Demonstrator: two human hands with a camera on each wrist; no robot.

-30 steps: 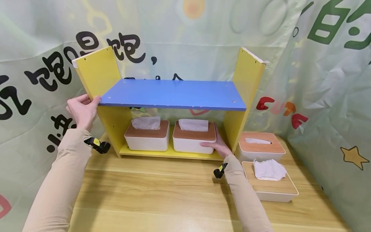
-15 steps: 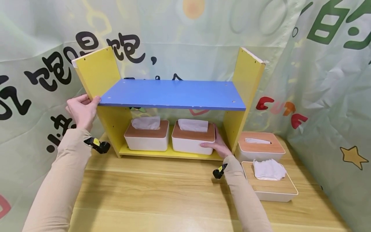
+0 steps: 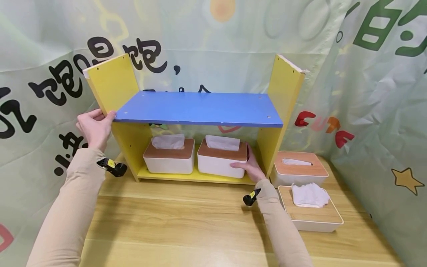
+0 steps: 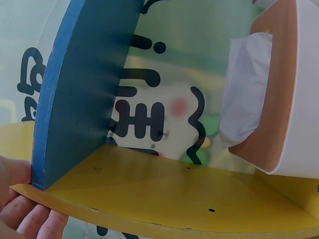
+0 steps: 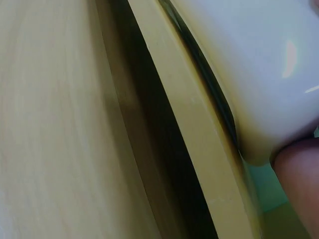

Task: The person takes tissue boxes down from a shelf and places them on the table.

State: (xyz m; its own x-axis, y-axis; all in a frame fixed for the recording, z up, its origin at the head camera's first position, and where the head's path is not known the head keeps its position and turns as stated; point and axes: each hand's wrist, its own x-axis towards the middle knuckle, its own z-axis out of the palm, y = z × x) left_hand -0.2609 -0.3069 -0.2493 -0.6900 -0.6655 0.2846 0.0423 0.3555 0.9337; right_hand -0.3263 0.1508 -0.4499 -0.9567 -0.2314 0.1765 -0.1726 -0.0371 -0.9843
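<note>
A shelf unit with yellow side panels [image 3: 110, 83] and a blue board [image 3: 200, 107] stands on the wooden table. My left hand [image 3: 96, 126] grips the edge of its left panel beside the blue board, thumb inside and fingers outside, as the left wrist view also shows. On the yellow bottom board, my right hand [image 3: 251, 166] holds the right end of a tissue box [image 3: 218, 163] with a white body and brown lid, thumb at the front. That box sits slightly turned. Left of it, a similar tissue box [image 3: 169, 165] stands on the same board, a narrow gap between them.
Two more tissue boxes are on the table right of the shelf: one farther back [image 3: 300, 174] beside the right panel, and one nearer [image 3: 313, 215] by my right forearm. A printed cloth [image 3: 213, 66] hangs behind and at the sides.
My right hand has shifted slightly left with the tissue box, and the box has turned a little. My left hand and the shelf have stayed put.
</note>
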